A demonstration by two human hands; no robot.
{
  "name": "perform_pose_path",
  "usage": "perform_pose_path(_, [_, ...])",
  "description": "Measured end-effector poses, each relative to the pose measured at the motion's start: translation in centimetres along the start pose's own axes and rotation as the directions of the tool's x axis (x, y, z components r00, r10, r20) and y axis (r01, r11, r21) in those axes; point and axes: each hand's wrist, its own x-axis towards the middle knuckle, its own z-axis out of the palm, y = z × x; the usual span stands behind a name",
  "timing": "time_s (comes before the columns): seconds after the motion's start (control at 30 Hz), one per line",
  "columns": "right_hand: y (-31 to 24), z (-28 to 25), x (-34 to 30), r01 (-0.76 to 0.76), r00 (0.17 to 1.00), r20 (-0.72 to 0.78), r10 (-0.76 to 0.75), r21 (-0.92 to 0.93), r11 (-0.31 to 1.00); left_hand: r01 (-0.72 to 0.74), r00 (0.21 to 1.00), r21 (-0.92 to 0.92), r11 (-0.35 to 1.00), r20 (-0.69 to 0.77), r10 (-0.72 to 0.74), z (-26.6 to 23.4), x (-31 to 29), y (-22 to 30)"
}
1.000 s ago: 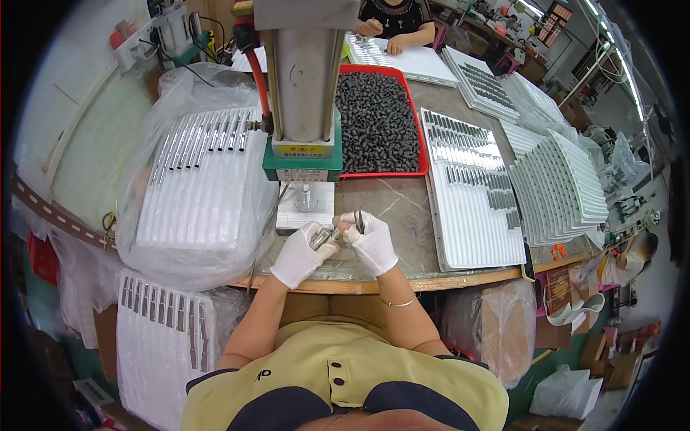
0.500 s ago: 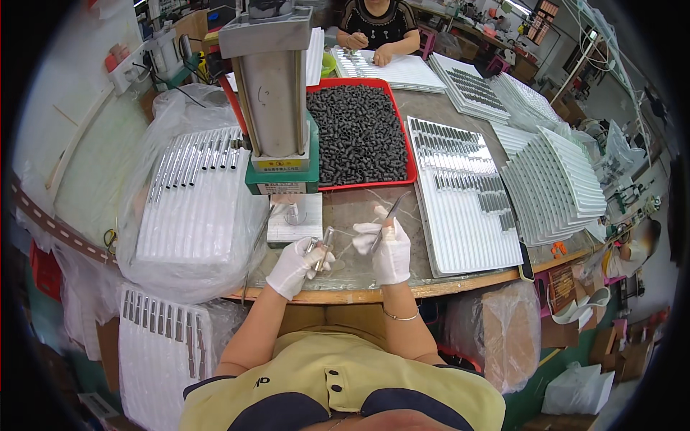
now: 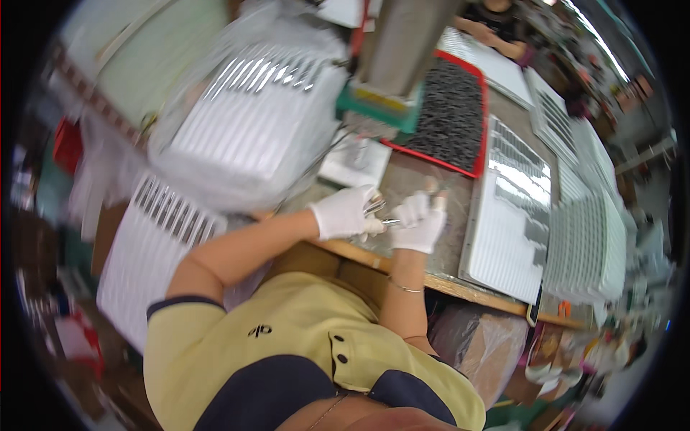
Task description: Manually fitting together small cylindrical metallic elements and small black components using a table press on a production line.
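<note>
In front of my body my two white-gloved hands are close together above the near edge of the bench. My left hand is closed, with shiny metal tubes showing between its fingers. A short, thin metal tube bridges the gap to my right hand, whose fingers are closed around its other end. Motion blur hides finer detail of the tubes. Just beyond the hands stands a bench press with a green base, above a pale block.
A red tray of small black parts lies beyond the press. White grooved trays with metal tubes lie to the right, at left in plastic wrap, and lower left. Stacked trays stand far right. Another person sits opposite.
The view has swung left and tilted, so the bench appears shifted right. My hands have come together, with a tube now between them; the right hand's upright dark metal piece no longer shows upright.
</note>
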Motion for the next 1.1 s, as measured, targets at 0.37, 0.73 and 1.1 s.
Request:
perform_pose_path(0.37, [-9.3, -3.8, -2.3, 0.238, 0.883, -0.059, -0.467, -0.798, 0.553, 0.346, 0.620, 0.307, 0.886, -0.784, 0.029, -24.5, -6.7, -5.2])
perform_pose_path(0.73, [-8.1, -1.4, 4.7, -0.256, 0.894, 0.123, -0.432, -0.650, -0.715, 0.747, 0.471, 0.462, 0.478, -0.875, 0.110, -40.4, -4.3, -16.5])
perform_pose_path(1.1, [-8.1, -2.1, 9.1, -0.391, 0.848, 0.004, -0.530, -0.669, -0.632, 0.189, 0.860, 0.194, 0.963, -0.506, -0.067, -25.5, -7.7, -3.1])
